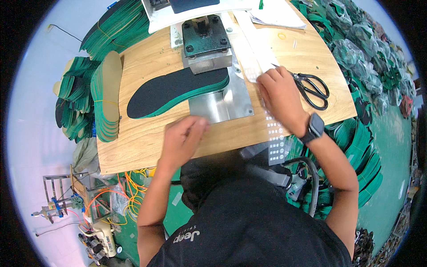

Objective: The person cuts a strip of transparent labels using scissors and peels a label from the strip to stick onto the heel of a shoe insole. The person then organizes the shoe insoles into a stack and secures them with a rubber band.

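Note:
A stack of shoe insoles [173,91], black on top with green edges, lies under the metal block of a press [207,44]. Its toe end rests over a shiny steel plate [222,109]. My left hand [184,135] is closed in front of the plate, fingertips together and slightly blurred; what they hold, if anything, I cannot make out. At the right, my right hand [280,95] pinches a translucent strip of white stickers [275,138], which hangs over the table's front edge. Black-handled scissors [311,89] lie beside that hand, their tips partly hidden.
Bundled insoles [106,98] stand along the wooden table's [142,144] left edge, with more green stacks [118,29] behind. Papers [278,15] and a rubber band [282,36] lie at the back right. Bagged insoles [360,38] and loose green piles [356,155] fill the right side.

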The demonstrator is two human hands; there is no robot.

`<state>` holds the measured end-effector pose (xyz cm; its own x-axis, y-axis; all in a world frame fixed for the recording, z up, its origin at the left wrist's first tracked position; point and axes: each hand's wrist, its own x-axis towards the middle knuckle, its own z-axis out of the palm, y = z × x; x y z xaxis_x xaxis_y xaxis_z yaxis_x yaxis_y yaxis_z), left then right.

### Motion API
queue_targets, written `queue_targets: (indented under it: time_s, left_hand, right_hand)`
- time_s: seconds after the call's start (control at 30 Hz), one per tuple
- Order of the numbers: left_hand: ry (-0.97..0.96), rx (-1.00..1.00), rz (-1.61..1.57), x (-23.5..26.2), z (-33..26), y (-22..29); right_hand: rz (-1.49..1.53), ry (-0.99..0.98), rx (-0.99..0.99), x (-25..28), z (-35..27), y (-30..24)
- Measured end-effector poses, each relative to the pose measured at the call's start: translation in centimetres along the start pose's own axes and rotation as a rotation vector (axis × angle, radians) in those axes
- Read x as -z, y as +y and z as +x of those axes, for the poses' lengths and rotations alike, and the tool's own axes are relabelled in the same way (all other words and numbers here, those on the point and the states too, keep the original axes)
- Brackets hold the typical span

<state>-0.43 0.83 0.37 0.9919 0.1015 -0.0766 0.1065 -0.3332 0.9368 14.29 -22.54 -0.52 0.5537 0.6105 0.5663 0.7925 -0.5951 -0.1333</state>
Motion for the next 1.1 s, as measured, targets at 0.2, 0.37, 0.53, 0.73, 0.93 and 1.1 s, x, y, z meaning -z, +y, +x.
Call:
queue_targets:
  time_s: [0.2, 0.37, 0.53, 0.73, 0.93, 1.1]
  left_hand:
    - [-0.239, 0.226, -0.311, -1.7, 2.8, 1.3]
    - [-0.152, 0.053, -0.466, -2.4, 1.1, 0.6]
    - [0.228, -0.088, -0.583, -1.4, -3.3, 1.3]
    - [0.389, -0.307, -0.546, 0.7, -0.7, 2.9]
    - [0.376, -0.229, -0.234, 3.9, 3.3, 3.0]
    - [0.557, -0.511, 0.184, 6.4, 5.7, 2.2]
  right_hand:
    - [0.310, -0.188, 0.201, 5.8, -3.4, -8.2]
    - [0.510, -0.384, 0.579, 6.2, -5.3, -12.4]
    - [0.966, -0.077, -0.195, 4.9, -4.0, -13.4]
    - [1.487, -0.341, -0.587, 0.7, -0.7, -14.2]
    - [1.435, -0.135, -0.514, -2.0, 3.1, -14.0]
    - [1.461, -0.247, -0.912, -4.7, 3.3, -12.9]
